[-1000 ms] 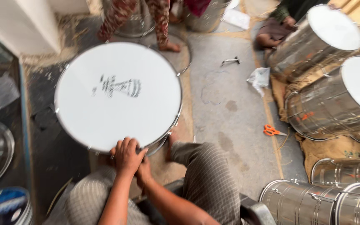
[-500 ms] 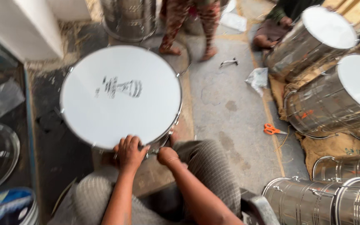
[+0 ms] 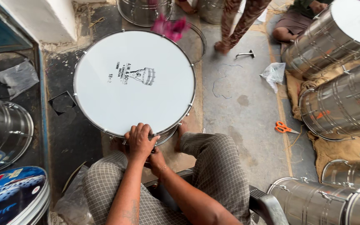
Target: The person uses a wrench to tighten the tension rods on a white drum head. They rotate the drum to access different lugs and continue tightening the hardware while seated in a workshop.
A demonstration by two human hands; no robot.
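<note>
Head view: the drum (image 3: 134, 83) stands on the floor (image 3: 238, 116) between the seated person's knees, its white head facing up. The left hand (image 3: 140, 141) rests on the near rim, fingers curled together over it. The right hand (image 3: 157, 160) sits just below the rim beside it; whether its fingers grip anything cannot be told. Orange scissors (image 3: 283, 127) lie near steel drums (image 3: 334, 37) at right.
</note>
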